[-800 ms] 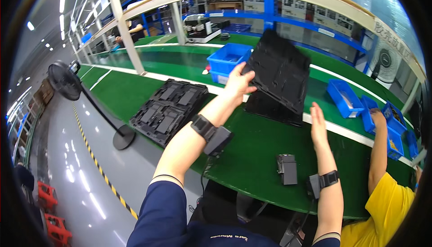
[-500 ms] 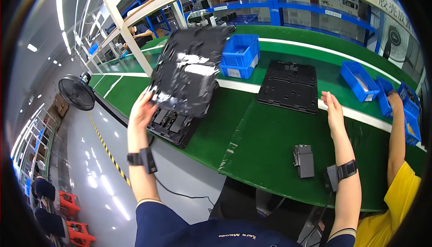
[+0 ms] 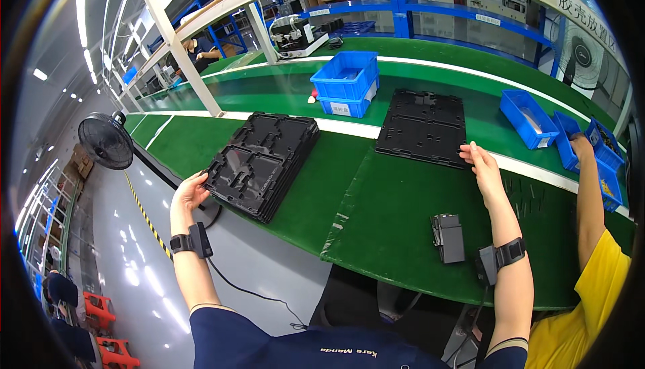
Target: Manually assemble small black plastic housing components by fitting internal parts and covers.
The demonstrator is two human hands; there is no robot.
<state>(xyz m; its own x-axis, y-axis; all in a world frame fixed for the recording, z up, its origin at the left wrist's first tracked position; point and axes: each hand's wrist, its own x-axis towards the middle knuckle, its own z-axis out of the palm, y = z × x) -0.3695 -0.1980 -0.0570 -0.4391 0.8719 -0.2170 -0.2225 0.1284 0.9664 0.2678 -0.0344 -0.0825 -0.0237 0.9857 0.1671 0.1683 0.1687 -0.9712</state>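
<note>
A stack of black moulded plastic trays (image 3: 262, 157) with shaped recesses lies on the green bench at left. My left hand (image 3: 191, 192) is at the stack's near left corner, fingertips against the edge and fingers partly spread. Another black plastic tray (image 3: 422, 127) lies flat to the right, beyond a tape seam. My right hand (image 3: 481, 167) is at that tray's near right corner, fingers extended and not wrapped round it. A small pile of dark grey rectangular blocks (image 3: 448, 238) sits on the bench left of my right forearm.
Two stacked blue bins (image 3: 345, 83) stand behind the trays. More blue bins (image 3: 529, 119) are at right, where a co-worker's hand (image 3: 582, 146) reaches into one. Thin dark strips (image 3: 526, 198) lie near my right wrist. A black fan (image 3: 106, 139) stands beyond the bench's left edge.
The black tray that my left hand held tilted in the air now lies flat on the left stack. My right hand has come closer to the right tray's corner.
</note>
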